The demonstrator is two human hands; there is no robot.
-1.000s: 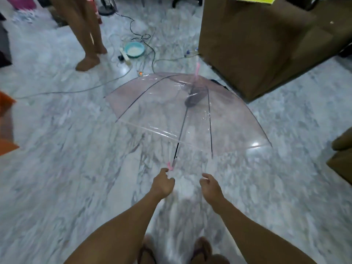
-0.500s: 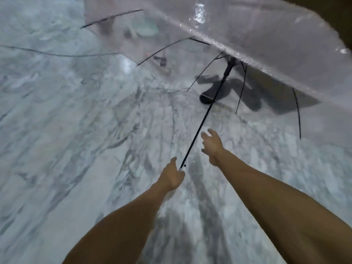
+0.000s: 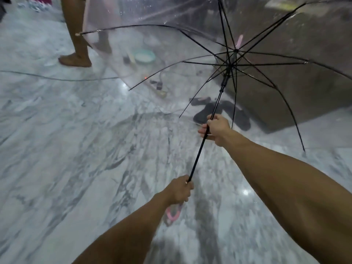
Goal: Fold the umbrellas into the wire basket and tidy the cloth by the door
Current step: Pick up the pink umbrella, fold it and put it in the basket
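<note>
Umbrella (image 3: 247, 44) shaft gripped by left hand (image 3: 179, 191) low, right hand (image 3: 216, 128) higher.

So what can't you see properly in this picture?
All in the head view:
- Pink handle: mostly hidden under the left hand.
- Umbrella canopy: cut off by the top and right edges.
- Teal bowl and power strip: blurred behind the wet plastic.
- Other person's leg: cut off at the top.
- Wire basket, cloth: not visible.

Marble floor (image 3: 76, 149); teal bowl (image 3: 144, 56); cable (image 3: 57, 79); bystander's foot (image 3: 75, 60).
</note>
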